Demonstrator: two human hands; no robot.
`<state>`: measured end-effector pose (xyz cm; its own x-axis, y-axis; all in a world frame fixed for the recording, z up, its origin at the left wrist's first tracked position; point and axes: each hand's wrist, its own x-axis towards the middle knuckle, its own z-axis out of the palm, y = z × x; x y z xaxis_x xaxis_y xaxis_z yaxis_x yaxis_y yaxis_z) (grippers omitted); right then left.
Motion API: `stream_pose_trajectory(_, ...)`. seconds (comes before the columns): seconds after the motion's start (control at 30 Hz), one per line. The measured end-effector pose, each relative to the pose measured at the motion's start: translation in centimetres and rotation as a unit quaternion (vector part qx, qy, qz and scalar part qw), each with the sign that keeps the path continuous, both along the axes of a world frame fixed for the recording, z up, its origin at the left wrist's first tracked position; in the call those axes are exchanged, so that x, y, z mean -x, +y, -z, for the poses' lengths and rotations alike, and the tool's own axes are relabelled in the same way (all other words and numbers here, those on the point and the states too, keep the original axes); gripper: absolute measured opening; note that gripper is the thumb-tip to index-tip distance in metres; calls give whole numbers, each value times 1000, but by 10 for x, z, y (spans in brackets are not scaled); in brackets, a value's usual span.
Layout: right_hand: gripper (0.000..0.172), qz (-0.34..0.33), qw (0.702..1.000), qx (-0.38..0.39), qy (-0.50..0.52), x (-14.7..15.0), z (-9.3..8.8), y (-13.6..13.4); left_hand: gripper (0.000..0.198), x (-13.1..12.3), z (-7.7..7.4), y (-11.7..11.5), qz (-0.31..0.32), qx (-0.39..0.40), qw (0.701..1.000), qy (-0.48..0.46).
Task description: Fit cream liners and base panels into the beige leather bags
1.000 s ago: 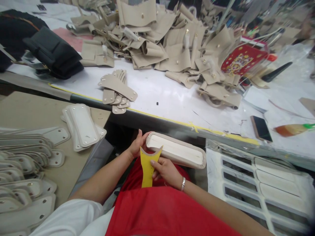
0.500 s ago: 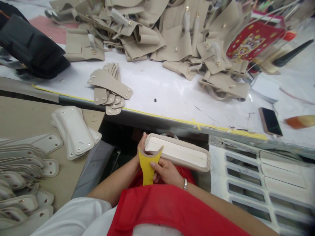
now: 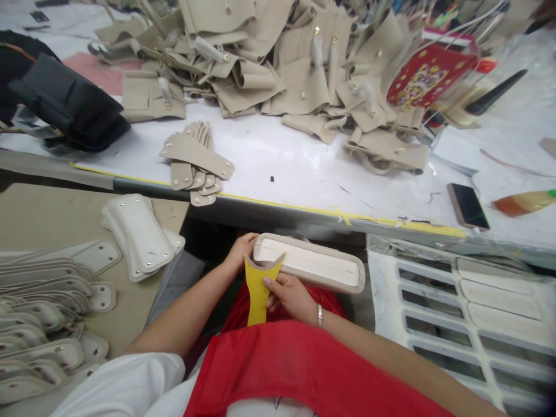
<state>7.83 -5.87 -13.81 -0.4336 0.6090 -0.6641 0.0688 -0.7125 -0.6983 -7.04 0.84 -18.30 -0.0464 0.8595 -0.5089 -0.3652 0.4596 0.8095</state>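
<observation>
In front of my lap is a beige bag body (image 3: 360, 278) with a long white base panel (image 3: 310, 263) facing up. My left hand (image 3: 241, 250) is at its left end, fingers curled around the far corner; part of the grip is hidden behind the edge. Between the thumb and fingers of my right hand (image 3: 292, 298) is a flat yellow scraper-like tool (image 3: 259, 292) with a curved notch between two points. Its notched end lies against the near left corner of the bag body.
Beige leather bag pieces (image 3: 295, 87) are heaped across the white table (image 3: 256, 145). Stacked straps (image 3: 195, 153) lie near its edge. To the left are white-backed straps (image 3: 141, 231) on a board (image 3: 139, 313); a slotted white rack (image 3: 434, 295) stands right. A phone (image 3: 468, 205) lies on the table.
My left hand has shifted outward at the bag's left end, with more of its back showing. The tool stays in my right hand near the same corner. The whole view has shifted slightly.
</observation>
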Motion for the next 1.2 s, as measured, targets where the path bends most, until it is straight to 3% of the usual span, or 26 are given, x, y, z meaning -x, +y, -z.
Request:
stream_pose_trajectory(0.1,46,8,1000,0,3,0,0,1,38,27,-24,-4,109,23,992,-62)
stream_pose_trajectory(0.17,45,5,1000,9,6,-1,-1,3,54,39,-38,-8,204,43,966,-155)
stream_pose_trajectory(0.23,45,1,1000,22,11,-2,-1,5,66,41,-46,-9,251,51,939,-229)
stream_pose_trajectory(0.37,47,19,999,38,20,-1,-2,8,80,24,-41,-6,218,32,935,-278)
stream_pose_trajectory(0.6,47,27,998,43,24,4,-2,12,82,0,-24,-12,120,-34,956,-265)
stream_pose_trajectory(0.97,49,61,996,68,-1,5,0,10,64,-14,-16,-11,55,-41,994,-80)
stream_pose_trajectory(1.2,42,67,993,97,-9,-3,3,9,52,-23,-20,-5,56,-68,992,94)
